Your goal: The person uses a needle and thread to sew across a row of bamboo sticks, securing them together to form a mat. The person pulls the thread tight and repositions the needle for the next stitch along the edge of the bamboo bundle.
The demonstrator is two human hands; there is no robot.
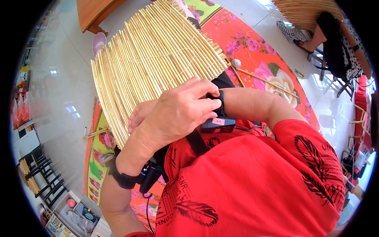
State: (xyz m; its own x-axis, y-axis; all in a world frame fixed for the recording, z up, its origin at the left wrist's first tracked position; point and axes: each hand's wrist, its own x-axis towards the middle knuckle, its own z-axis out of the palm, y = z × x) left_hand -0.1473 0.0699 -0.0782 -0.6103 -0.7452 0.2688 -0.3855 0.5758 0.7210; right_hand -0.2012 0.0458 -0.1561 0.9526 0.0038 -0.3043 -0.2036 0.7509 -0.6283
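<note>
A mat of thin pale-yellow stalks (146, 51), bound with rows of light thread, slopes away over my lap. My left hand (177, 106) crosses in front of my body, its curled fingers closed at the black strap (221, 100) on my right wrist. Just below those fingers is a black box-shaped device (218, 124) with a pink label. My right hand (139, 115) lies behind the left one, against the mat's near edge; only some of its fingers show. Another black device (150, 173) is strapped to my left wrist.
A flowered red and green cloth (252, 63) covers the floor, with a ball of thread (236, 63) and loose sticks (268, 81) on it. Another person (335, 43) sits far right by a similar mat (304, 14). Wooden furniture (94, 14) stands far left, storage bins (75, 213) near left.
</note>
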